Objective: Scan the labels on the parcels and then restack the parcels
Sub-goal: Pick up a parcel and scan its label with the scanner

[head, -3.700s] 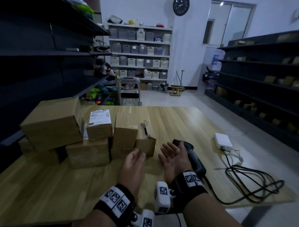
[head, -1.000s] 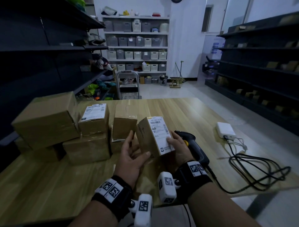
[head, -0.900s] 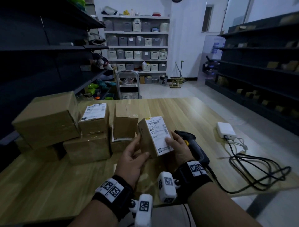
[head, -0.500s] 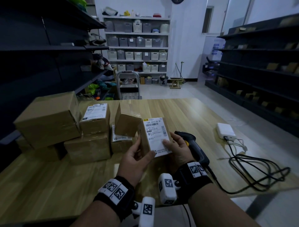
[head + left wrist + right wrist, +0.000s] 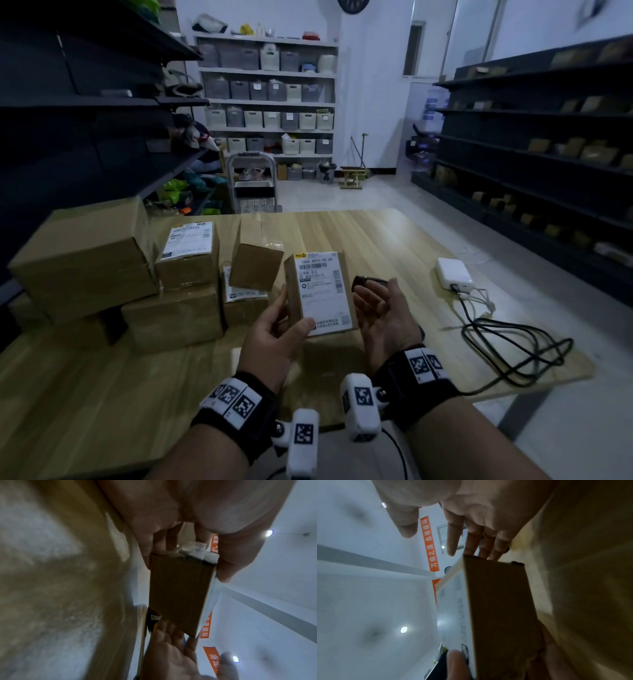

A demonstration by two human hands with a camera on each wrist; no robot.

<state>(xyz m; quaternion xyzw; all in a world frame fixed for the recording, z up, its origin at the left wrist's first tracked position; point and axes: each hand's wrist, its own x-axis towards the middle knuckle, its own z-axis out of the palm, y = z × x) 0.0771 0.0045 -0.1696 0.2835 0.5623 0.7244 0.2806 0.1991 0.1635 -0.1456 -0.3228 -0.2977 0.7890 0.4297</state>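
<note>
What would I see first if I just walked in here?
You'd spot the small parcel with its white label facing up, held in the left hand over the wooden table. The right hand is open just beside it. More brown boxes are piled on the table's left.
</note>
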